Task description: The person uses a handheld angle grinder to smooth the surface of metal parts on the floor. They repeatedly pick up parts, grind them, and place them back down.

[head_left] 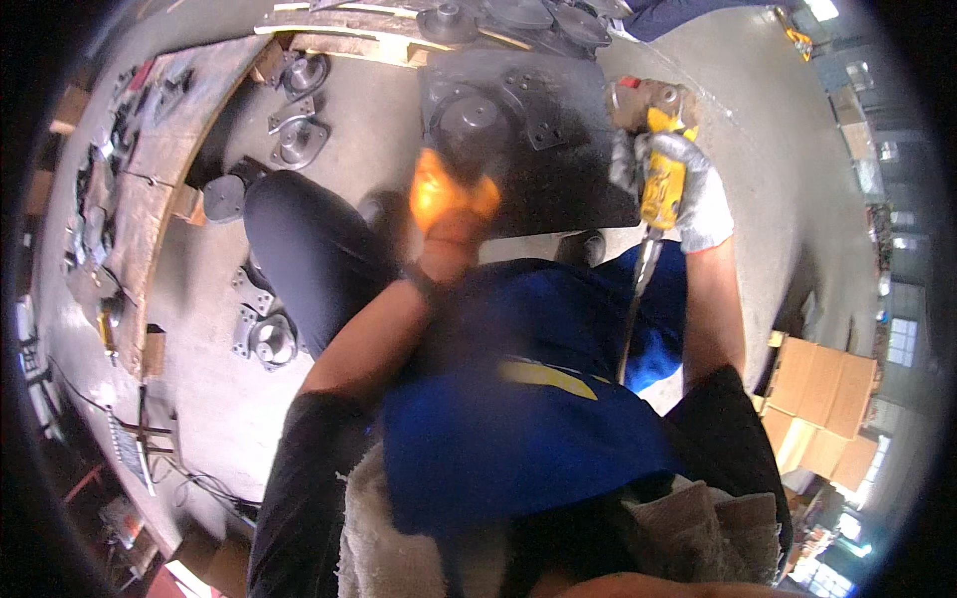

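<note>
My right hand, in a white and grey work glove, is closed around the yellow body of an angle grinder. The grinder's head points away from me, beside the right edge of a dark flat metal plate. From its rear end a hose or cord runs down toward my lap. A round grey metal part with a flange lies on the plate. At its near edge is my left hand in an orange glove; glare, blur and shadow hide whether its fingers grip the part.
Several similar flanged metal parts lie on the floor to the left. Beyond them stands a long wooden bench with more parts. A wooden pallet is at the far side. Cardboard boxes stand at right. Someone's dark trouser leg shows at the top.
</note>
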`<state>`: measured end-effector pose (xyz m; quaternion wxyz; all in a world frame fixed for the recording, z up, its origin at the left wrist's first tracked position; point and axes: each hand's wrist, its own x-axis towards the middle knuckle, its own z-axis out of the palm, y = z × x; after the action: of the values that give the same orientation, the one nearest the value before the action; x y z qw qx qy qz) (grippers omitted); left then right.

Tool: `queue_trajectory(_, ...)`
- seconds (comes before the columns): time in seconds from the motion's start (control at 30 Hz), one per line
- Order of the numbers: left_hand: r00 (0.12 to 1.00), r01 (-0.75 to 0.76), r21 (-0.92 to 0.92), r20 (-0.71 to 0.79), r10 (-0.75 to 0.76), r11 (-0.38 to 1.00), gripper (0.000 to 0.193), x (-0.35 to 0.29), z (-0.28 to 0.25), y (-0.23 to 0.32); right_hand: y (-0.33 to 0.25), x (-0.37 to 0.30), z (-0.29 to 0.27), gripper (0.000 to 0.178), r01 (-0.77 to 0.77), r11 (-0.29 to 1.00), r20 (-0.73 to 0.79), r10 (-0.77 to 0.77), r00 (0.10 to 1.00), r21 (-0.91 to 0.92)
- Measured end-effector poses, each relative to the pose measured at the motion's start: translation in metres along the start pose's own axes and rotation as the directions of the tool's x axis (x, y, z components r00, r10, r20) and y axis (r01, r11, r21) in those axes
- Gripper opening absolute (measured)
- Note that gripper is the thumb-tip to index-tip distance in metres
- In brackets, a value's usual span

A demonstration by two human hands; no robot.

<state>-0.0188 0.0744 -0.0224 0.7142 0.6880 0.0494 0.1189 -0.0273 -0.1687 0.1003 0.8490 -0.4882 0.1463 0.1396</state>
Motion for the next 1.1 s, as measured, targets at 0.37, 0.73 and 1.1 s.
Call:
queue_trajectory(0.37, 0.99, -0.042, 0.499, -0.095, 0.103, 0.865, 0.049, 0.074, -0.003, -0.156, 0.004, -0.01, -0.055, 0.019, 0.106, 0.993, -0.204, -0.094, 0.975, 0.051)
queue_trajectory(0.73, 0.801, -0.568, 0.765, 0.598, -0.009, 0.305, 0.061, 0.213, 0.046, -0.112, 0.016, -0.017, -0.08, 0.028, -0.06, 0.998, -0.09, 0.059, 0.994, -0.018)
queue_trajectory(1.1, 0.609, -0.786, 0.613, 0.79, 0.068, -0.08, 0.04, 0.148, 0.043, -0.029, 0.02, 0.007, -0.071, 0.033, -0.053, 0.987, -0.099, 0.038, 0.994, -0.151)
